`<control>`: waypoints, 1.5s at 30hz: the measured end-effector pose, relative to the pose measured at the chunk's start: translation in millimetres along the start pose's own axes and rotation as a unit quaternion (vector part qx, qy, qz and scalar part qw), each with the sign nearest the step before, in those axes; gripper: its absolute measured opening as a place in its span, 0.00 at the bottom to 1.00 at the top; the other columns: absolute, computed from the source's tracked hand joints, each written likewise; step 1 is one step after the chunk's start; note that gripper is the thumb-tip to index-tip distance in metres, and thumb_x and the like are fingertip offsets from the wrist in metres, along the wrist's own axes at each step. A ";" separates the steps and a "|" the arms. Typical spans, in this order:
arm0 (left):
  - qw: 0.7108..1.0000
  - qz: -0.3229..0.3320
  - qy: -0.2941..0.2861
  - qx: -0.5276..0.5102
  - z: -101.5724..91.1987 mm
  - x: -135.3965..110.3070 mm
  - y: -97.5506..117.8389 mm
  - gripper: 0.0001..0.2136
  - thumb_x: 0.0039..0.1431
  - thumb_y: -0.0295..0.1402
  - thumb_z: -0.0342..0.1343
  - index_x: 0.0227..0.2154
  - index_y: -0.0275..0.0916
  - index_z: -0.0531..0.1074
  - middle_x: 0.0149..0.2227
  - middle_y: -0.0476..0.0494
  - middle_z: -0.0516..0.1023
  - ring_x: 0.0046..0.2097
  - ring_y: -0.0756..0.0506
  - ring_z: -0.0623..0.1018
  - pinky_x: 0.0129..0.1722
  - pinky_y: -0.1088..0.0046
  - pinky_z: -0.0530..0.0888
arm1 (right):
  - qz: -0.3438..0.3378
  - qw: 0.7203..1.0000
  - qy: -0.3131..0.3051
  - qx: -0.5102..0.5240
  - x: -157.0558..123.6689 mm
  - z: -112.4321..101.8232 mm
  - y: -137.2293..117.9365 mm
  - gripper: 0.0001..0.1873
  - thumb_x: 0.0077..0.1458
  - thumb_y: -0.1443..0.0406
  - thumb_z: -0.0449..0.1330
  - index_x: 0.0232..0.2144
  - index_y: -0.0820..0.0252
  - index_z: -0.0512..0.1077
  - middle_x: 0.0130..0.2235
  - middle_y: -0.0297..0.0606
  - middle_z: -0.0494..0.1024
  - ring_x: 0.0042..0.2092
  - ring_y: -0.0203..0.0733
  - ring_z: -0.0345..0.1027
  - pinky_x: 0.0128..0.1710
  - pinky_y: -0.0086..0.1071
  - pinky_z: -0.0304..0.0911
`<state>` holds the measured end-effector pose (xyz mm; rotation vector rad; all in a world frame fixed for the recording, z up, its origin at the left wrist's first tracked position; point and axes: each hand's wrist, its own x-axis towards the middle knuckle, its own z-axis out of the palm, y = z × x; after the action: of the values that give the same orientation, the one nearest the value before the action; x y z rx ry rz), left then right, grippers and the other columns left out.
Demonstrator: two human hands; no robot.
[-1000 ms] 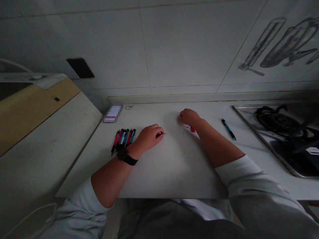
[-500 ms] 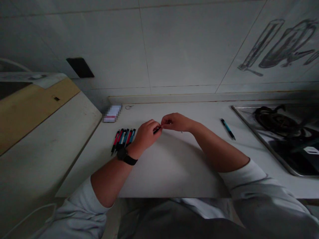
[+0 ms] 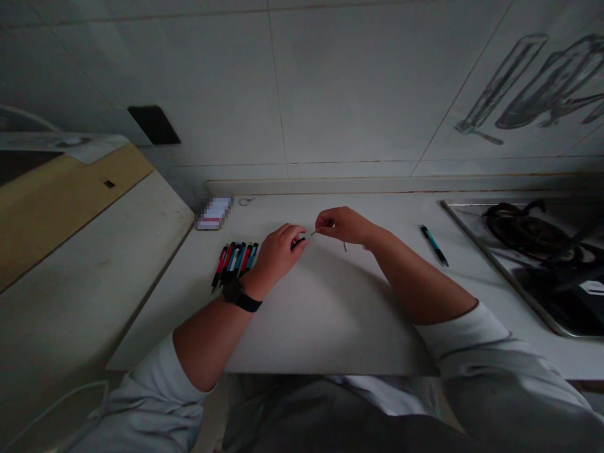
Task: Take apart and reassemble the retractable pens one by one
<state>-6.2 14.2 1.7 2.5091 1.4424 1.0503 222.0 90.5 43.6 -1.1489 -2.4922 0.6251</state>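
My left hand (image 3: 282,251), with a dark watch (image 3: 239,296) on its wrist, is closed around a black pen part (image 3: 297,243), most of it hidden by the fingers. To its right, a small gap away, my right hand (image 3: 340,224) pinches a small thin piece (image 3: 313,233) whose tip points toward the left hand. Its kind is too small to tell. Under the right hand lies a short thin stick (image 3: 345,246), partly covered. Several click pens (image 3: 234,259) with red, blue and black barrels lie side by side left of my left hand.
A blue and black pen (image 3: 434,245) lies alone at the right, near the gas stove (image 3: 514,277). At the back left are a blurred phone-like object (image 3: 214,213) and a small ring (image 3: 246,201). A large white box-like body (image 3: 94,251) borders the counter (image 3: 302,327) on the left.
My right hand has drawn away from the left, up and to the right, with the small thin piece in its fingers. My left hand has stayed nearly in place.
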 end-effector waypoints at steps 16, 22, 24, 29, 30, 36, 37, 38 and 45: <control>0.998 -0.010 -0.053 -0.042 3.7 0.2 -1.2 0.07 0.63 0.28 0.64 0.43 0.40 0.75 0.43 0.44 0.78 0.44 0.45 0.80 0.46 0.67 0.77 | -0.008 0.978 -0.092 -0.186 4.8 10.8 39.0 0.10 0.60 0.68 0.60 0.39 0.57 0.82 0.43 0.43 0.82 0.44 0.47 0.73 0.42 0.35 0.61; 0.998 0.005 -0.052 -0.040 2.6 0.8 -0.3 0.10 0.64 0.22 0.61 0.45 0.39 0.74 0.45 0.43 0.78 0.48 0.43 0.79 0.50 0.63 0.77 | -0.001 0.981 -0.087 -0.175 4.0 5.7 37.1 0.12 0.61 0.68 0.59 0.42 0.57 0.82 0.43 0.42 0.83 0.44 0.45 0.73 0.43 0.33 0.62; 0.998 0.007 -0.043 -0.046 2.1 1.1 0.0 0.11 0.63 0.19 0.58 0.46 0.39 0.74 0.46 0.42 0.78 0.49 0.43 0.78 0.51 0.63 0.77 | 0.002 0.984 -0.065 -0.168 1.9 1.1 32.7 0.12 0.63 0.68 0.58 0.43 0.58 0.82 0.44 0.43 0.83 0.44 0.45 0.73 0.43 0.33 0.61; 0.996 0.006 -0.006 -0.088 0.3 2.2 3.2 0.14 0.62 0.17 0.56 0.46 0.40 0.74 0.46 0.43 0.79 0.51 0.44 0.79 0.54 0.62 0.77 | -0.019 0.996 0.019 -0.086 -13.3 -3.7 6.8 0.13 0.67 0.62 0.57 0.43 0.59 0.80 0.41 0.43 0.82 0.41 0.43 0.73 0.42 0.33 0.61; 0.995 0.003 0.002 -0.103 -0.3 2.3 4.6 0.13 0.62 0.18 0.57 0.46 0.40 0.74 0.46 0.43 0.80 0.51 0.44 0.79 0.54 0.62 0.77 | -0.027 0.998 0.022 -0.055 -18.0 -2.2 -0.4 0.13 0.67 0.60 0.56 0.43 0.59 0.80 0.40 0.42 0.82 0.40 0.43 0.73 0.42 0.33 0.61; 0.986 0.000 0.018 -0.168 -2.3 0.1 13.1 0.09 0.64 0.24 0.61 0.46 0.41 0.76 0.45 0.43 0.83 0.47 0.45 0.82 0.51 0.64 0.80 | -0.045 0.996 0.017 0.071 -47.6 19.0 -26.8 0.11 0.65 0.59 0.58 0.44 0.58 0.77 0.36 0.38 0.81 0.35 0.38 0.71 0.38 0.31 0.59; 0.984 0.005 0.014 -0.175 -2.1 -0.6 13.8 0.09 0.64 0.26 0.62 0.46 0.41 0.75 0.45 0.43 0.83 0.47 0.45 0.83 0.51 0.65 0.80 | -0.039 0.994 0.025 0.098 -51.6 22.8 -25.9 0.11 0.65 0.59 0.58 0.43 0.59 0.77 0.35 0.37 0.81 0.34 0.38 0.70 0.37 0.30 0.59; 0.983 0.010 0.010 -0.182 -1.7 -1.2 14.2 0.10 0.64 0.27 0.63 0.47 0.40 0.75 0.45 0.43 0.83 0.47 0.46 0.83 0.51 0.65 0.80 | -0.032 0.992 0.032 0.121 -55.2 26.4 -23.6 0.11 0.65 0.59 0.57 0.41 0.59 0.76 0.33 0.36 0.80 0.33 0.38 0.70 0.36 0.30 0.59; 0.989 0.031 -0.027 -0.139 -0.4 -2.1 11.0 0.05 0.66 0.33 0.63 0.42 0.41 0.77 0.41 0.45 0.84 0.43 0.46 0.83 0.47 0.67 0.78 | -0.003 0.989 0.062 0.137 -71.8 40.9 -6.0 0.14 0.68 0.58 0.54 0.36 0.58 0.73 0.30 0.34 0.77 0.31 0.37 0.68 0.36 0.30 0.58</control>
<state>1.0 6.3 5.0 2.3761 1.1210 1.0997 244.1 21.1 4.2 -1.0422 -2.2203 0.8379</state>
